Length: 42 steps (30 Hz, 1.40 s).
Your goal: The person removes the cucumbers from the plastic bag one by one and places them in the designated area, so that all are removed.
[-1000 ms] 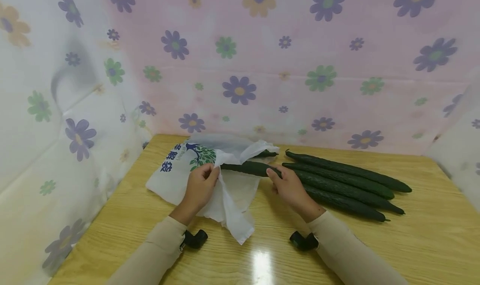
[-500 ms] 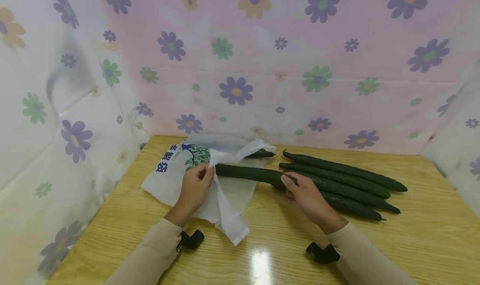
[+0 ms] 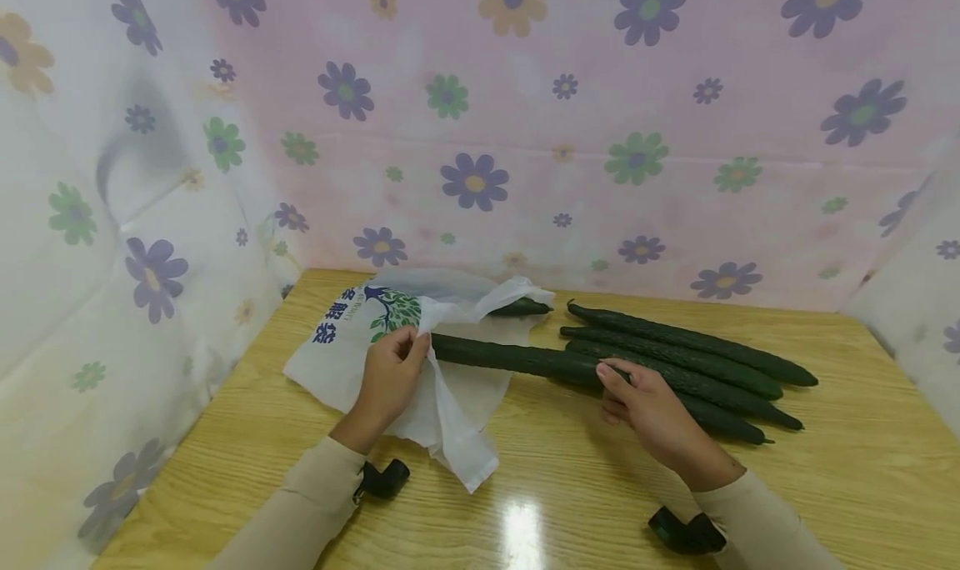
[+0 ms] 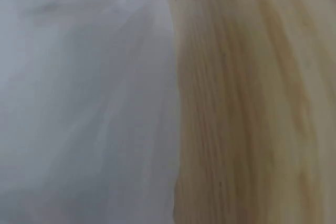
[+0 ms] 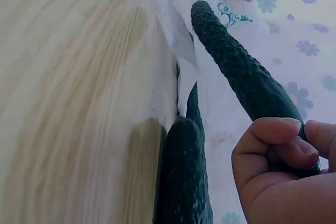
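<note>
My left hand (image 3: 390, 380) pinches the mouth edge of a white plastic bag (image 3: 330, 374) printed with a green tree and blue characters. A long dark green cucumber (image 3: 510, 357) stretches from the bag's mouth to my right hand (image 3: 651, 412), which grips it near its right end. In the right wrist view, this cucumber (image 5: 236, 66) is raised off the table, with thumb and fingers around its near end. Behind it, the tip of another cucumber (image 3: 523, 307) sticks out of the bag. Only bag and table show in the left wrist view; the hand is out of that frame.
Several cucumbers (image 3: 690, 333) lie side by side on the wooden table (image 3: 862, 462), right of the bag and partly behind my right hand. A flowered cloth (image 3: 525, 187) hangs behind the table, with more cloth at both sides.
My right hand has moved right and toward me, drawing the cucumber out so that more of it shows outside the bag. My left hand keeps its hold on the bag edge.
</note>
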Motion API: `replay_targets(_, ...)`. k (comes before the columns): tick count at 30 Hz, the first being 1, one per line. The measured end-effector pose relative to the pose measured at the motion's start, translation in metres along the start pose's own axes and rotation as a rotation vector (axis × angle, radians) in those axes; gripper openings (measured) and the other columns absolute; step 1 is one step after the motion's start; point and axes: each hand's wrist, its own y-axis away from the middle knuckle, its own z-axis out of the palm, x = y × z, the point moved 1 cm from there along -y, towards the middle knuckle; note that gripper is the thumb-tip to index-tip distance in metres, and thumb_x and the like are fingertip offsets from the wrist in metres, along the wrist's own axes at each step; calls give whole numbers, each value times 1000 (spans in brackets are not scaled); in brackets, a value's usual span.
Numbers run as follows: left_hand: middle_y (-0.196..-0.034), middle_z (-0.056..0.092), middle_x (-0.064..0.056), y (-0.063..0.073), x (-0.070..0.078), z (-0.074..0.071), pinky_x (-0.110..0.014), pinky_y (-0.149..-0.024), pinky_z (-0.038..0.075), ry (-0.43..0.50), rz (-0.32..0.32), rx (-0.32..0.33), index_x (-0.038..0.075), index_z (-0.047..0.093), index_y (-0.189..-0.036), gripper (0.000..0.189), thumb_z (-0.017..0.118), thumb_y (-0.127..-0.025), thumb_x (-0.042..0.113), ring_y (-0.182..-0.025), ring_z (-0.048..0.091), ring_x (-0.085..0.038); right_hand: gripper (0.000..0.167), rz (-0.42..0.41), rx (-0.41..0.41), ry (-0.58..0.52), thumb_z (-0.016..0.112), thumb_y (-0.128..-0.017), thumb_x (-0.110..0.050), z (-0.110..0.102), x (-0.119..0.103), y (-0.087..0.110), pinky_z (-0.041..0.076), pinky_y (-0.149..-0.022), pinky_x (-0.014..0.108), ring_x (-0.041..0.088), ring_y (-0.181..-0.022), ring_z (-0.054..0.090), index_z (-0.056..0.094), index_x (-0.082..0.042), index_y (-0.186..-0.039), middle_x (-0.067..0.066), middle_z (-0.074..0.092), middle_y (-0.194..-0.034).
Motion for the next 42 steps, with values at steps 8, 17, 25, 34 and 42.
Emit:
replay_targets(8,-66,45,-1,0,8,-4,-21,-54,34,-30,-19,8,4,59,-78,25,56,-101,13,-60,42,-10,29,-52,-48,-56,40,-108,-37,-20,3,18,28,-67,45,25,-58,14,39,-9,-99,1,14,-64)
replay_targets(17,-65,42,-3,6,25,-6,-20,-54,33,-29,-29,-4,0,57,-76,24,55,-100,6,-58,40,-8,23,-47,-64,-42,38,-109,-30,-42,8,40,28,-66,44,26,-59,14,40,-8,-104,5,14,-66)
replay_targets(25,-64,45,0,3,0,1,-21,-52,35,-18,18,14,7,58,-74,26,59,-99,13,-57,42,-9,16,-55,-92,-53,31,-111,-23,-67,10,66,28,-65,43,27,-57,13,41,-17,-99,7,14,-68)
replay_targets(34,-62,45,0,5,-2,0,-23,-51,36,-36,31,0,9,57,-73,27,58,-100,15,-56,43,-11,25,-102,-156,-164,22,-111,-11,-95,25,87,28,-64,43,26,-59,14,46,-16,-105,6,14,-70)
replay_targets(42,-62,44,-1,4,-2,-5,-23,-51,35,-42,37,-7,10,56,-74,27,57,-100,16,-56,42,-13,33,-99,-189,-256,18,-110,-8,-108,38,100,27,-66,43,25,-60,14,50,-15,-115,7,15,-71)
